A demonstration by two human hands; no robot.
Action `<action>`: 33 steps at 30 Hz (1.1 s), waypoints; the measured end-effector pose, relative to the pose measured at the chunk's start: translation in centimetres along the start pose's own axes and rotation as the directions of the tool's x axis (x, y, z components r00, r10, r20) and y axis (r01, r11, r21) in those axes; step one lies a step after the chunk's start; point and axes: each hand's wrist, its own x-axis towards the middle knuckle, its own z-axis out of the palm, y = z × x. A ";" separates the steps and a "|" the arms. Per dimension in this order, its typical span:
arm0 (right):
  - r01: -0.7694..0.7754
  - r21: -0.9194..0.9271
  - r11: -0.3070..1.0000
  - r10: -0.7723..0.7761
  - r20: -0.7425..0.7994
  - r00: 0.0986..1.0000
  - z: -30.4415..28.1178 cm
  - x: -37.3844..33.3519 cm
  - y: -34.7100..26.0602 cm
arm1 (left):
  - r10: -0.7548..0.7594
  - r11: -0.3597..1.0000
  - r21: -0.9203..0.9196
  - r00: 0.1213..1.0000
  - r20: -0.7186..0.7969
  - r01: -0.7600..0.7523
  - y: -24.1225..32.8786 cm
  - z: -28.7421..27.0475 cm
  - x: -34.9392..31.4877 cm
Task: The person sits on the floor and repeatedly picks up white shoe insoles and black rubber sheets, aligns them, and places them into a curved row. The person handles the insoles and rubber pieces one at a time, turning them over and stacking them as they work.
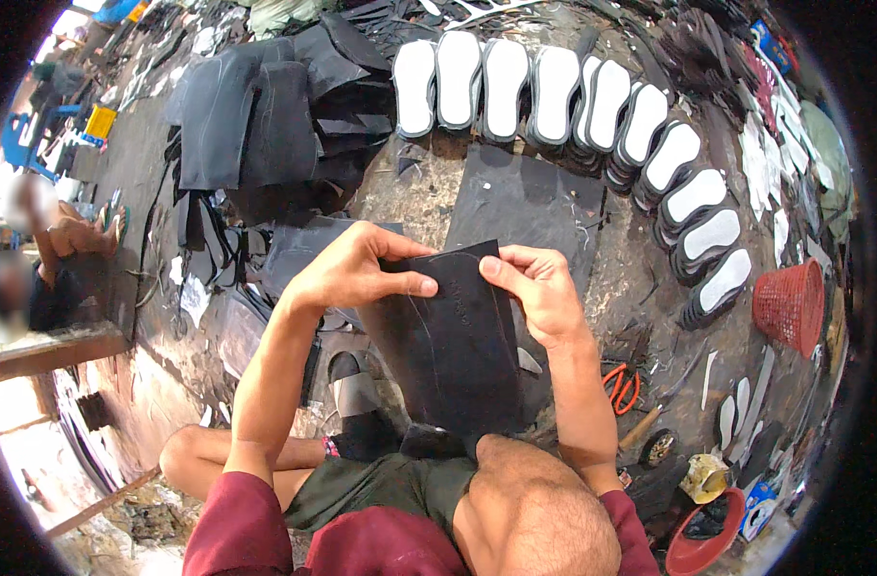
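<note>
Between my two hands I hold up a black sheet with pale outline marks drawn on it. My left hand pinches its upper left edge, thumb on the front face. At the upper right corner, my right hand grips the sheet with its thumb in front and fingers behind. The sheet hangs down toward my lap. Another flat black sheet lies on the floor just beyond my hands.
White-topped stacks of sole shapes curve from the far middle to the right. Black sheets pile at the far left. To the right are orange-handled scissors, a red basket and a red basin. People sit at the far left.
</note>
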 end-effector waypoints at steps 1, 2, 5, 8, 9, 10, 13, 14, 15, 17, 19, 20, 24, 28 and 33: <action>-0.011 0.032 0.999 0.011 -0.011 1.000 -0.2 0.5 0.4 | -0.033 0.998 -0.055 0.999 0.015 0.034 -0.5 -0.1 0.2; -0.034 0.072 0.997 0.037 -0.041 0.998 -0.5 0.9 1.1 | -0.065 0.992 -0.109 0.997 0.031 0.068 -1.1 -0.1 0.5; -0.044 0.052 0.998 0.051 -0.143 0.988 1.2 1.6 1.2 | -0.114 0.990 -0.088 0.992 -0.056 0.109 -2.5 -0.3 1.2; 0.055 -0.186 0.981 -0.100 -0.244 0.965 1.7 2.4 0.9 | -0.086 0.996 -0.012 0.987 -0.138 0.085 -1.9 -0.2 1.4; 0.084 -0.262 0.961 -0.165 -0.305 0.938 2.3 2.7 0.5 | -0.146 0.989 -0.049 0.968 -0.202 0.139 -2.2 -2.1 0.6; 0.218 -0.328 0.919 -0.333 -0.351 0.875 1.6 2.7 -0.3 | -0.098 0.994 -0.093 0.905 -0.415 0.064 -1.6 -3.9 -0.3; 0.389 -0.561 0.731 -0.669 -0.474 0.572 -1.6 1.7 -2.6 | -0.025 0.940 -0.236 0.643 -0.765 -0.245 -1.8 -12.6 -4.7; 0.372 -0.554 0.745 -0.654 -0.497 0.571 -2.1 1.6 -2.5 | -0.059 0.891 -0.294 0.556 -0.829 -0.346 -1.8 -15.2 -6.5; 0.353 -0.548 0.758 -0.639 -0.519 0.567 -2.3 1.6 -2.1 | -0.101 0.827 -0.334 0.466 -0.879 -0.451 -1.7 -17.4 -8.2; 0.334 -0.485 0.808 -0.578 -0.544 0.608 -2.5 1.9 -0.6 | -0.232 0.811 -0.383 0.360 -0.904 -0.441 -3.7 -20.3 -9.9; 0.283 -0.474 0.834 -0.525 -0.522 0.672 -2.5 2.5 2.4 | -0.248 0.813 -0.332 0.232 -0.941 -0.478 -8.1 -20.4 -9.8; 0.268 -0.468 0.842 -0.498 -0.485 0.719 -2.2 3.2 4.3 | -0.068 0.959 -0.084 0.066 -0.995 -0.272 -13.0 -19.4 -10.3; 0.204 -0.551 0.809 -0.393 -0.249 0.885 1.8 5.5 10.7 | -0.345 0.904 -0.245 0.261 -0.901 0.350 -29.4 -13.5 -11.5; 0.225 -0.708 0.669 -0.337 -0.019 0.941 6.4 5.8 12.0 | -0.440 0.890 -0.302 0.462 -0.770 0.343 -31.9 -11.7 -12.7; 0.530 -0.722 0.445 -0.466 0.318 0.825 10.6 7.5 10.7 | -0.614 0.722 -0.666 0.617 -0.492 0.188 -18.2 -10.2 -14.1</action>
